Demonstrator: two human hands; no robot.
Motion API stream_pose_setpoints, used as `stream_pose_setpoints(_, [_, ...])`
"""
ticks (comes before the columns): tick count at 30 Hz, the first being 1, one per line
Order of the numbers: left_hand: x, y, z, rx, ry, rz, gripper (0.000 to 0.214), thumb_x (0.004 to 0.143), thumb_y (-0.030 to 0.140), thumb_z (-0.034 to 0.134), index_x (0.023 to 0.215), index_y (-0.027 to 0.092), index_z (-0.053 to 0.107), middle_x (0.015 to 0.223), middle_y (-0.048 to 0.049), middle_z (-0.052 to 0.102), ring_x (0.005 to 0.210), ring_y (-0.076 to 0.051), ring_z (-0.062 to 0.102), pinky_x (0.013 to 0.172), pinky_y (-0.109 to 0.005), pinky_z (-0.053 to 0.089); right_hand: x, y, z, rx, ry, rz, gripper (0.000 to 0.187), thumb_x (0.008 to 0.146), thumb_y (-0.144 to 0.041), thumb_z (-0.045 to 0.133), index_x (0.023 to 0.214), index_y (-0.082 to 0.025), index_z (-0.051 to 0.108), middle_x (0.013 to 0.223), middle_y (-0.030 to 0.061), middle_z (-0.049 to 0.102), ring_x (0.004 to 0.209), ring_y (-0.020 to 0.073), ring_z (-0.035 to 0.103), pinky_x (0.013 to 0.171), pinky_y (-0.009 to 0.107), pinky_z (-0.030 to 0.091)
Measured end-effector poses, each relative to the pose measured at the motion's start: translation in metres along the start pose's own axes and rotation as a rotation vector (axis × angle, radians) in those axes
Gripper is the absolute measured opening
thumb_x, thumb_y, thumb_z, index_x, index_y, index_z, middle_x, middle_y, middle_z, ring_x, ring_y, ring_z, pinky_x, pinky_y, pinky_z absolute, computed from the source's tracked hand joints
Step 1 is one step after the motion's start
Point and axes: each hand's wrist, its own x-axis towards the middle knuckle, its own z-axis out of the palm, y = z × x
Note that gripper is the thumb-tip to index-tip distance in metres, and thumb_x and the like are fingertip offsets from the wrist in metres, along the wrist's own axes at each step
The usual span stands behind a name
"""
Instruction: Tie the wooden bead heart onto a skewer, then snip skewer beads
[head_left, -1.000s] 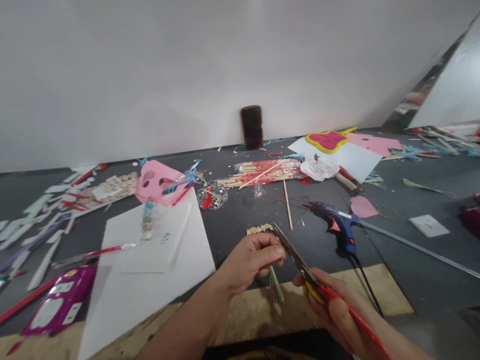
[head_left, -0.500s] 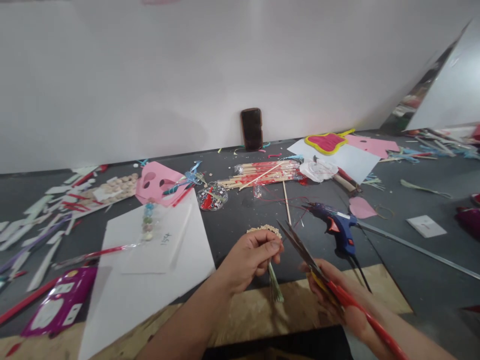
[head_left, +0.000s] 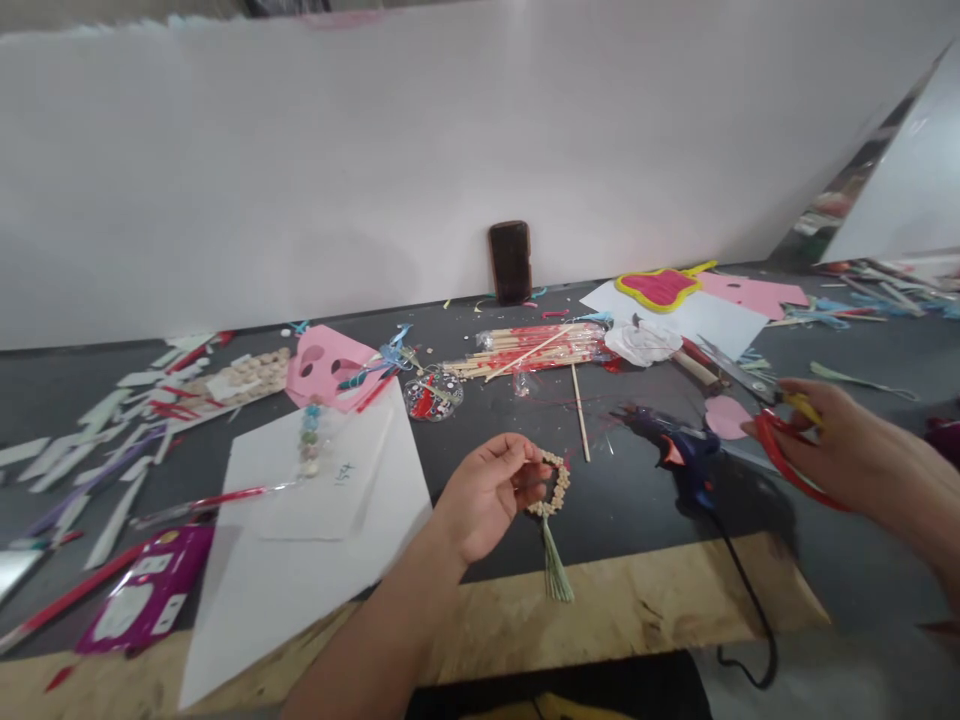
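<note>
Between thumb and fingers, my left hand pinches a ring of pale wooden beads. A light green tassel hangs from the bottom of that ring. My right hand is over the right side of the table, closed round the red and yellow handles of a pair of scissors. Their blades point up and to the left, above the white sheet's near corner. Just left of the right hand lies a blue glue gun, with a pink paper petal shape beside it.
Wrapped wooden sticks lie mid-table, before a phone leaning on the white wall. White paper, a pink cut-out and a purple packet lie left. A black cord trails over the front edge.
My right hand has carried the scissors away from the left hand, to the right and farther back. The bead ring has turned into clearer view in my left hand.
</note>
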Motion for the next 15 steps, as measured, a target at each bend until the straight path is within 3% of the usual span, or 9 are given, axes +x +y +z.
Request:
stream_pose_setpoints(4, [0.003, 0.007, -0.006, -0.093, 0.044, 0.030, 0.012, 0.076, 0.021, 0.067, 0.077, 0.015, 0.056, 0.079, -0.0007, 0.061, 0.066, -0.009, 0.060, 0.057, -0.019, 0.050, 0.032, 0.027, 0.010, -0.282, -0.042, 0.017, 0.060, 0.083, -0.053, 0.044, 0.131, -0.017, 0.040, 0.118, 0.0183, 0.059, 0.095, 0.0306, 0.059, 0.075, 0.036, 0.039])
stream_pose_setpoints(9, [0.005, 0.013, -0.007, -0.119, 0.023, 0.106, 0.016, 0.076, 0.021, 0.068, 0.075, 0.015, 0.053, 0.073, 0.0017, 0.056, 0.060, -0.005, 0.053, 0.057, -0.016, 0.046, 0.042, 0.038, 0.022, -0.273, -0.111, 0.068, 0.069, 0.085, -0.057, 0.037, 0.134, -0.009, 0.040, 0.123, 0.0232, 0.055, 0.104, 0.0335, 0.057, 0.081, 0.037, 0.038])
stream_pose_setpoints(15, [0.006, 0.016, -0.011, -0.037, 0.035, 0.239, 0.016, 0.076, 0.024, 0.068, 0.075, 0.017, 0.054, 0.073, 0.0026, 0.056, 0.070, -0.008, 0.057, 0.065, -0.020, 0.049, 0.040, 0.038, 0.023, -0.181, -0.157, 0.047, 0.061, 0.085, -0.049, 0.040, 0.132, -0.009, 0.043, 0.122, 0.0219, 0.057, 0.104, 0.0328, 0.057, 0.080, 0.035, 0.041])
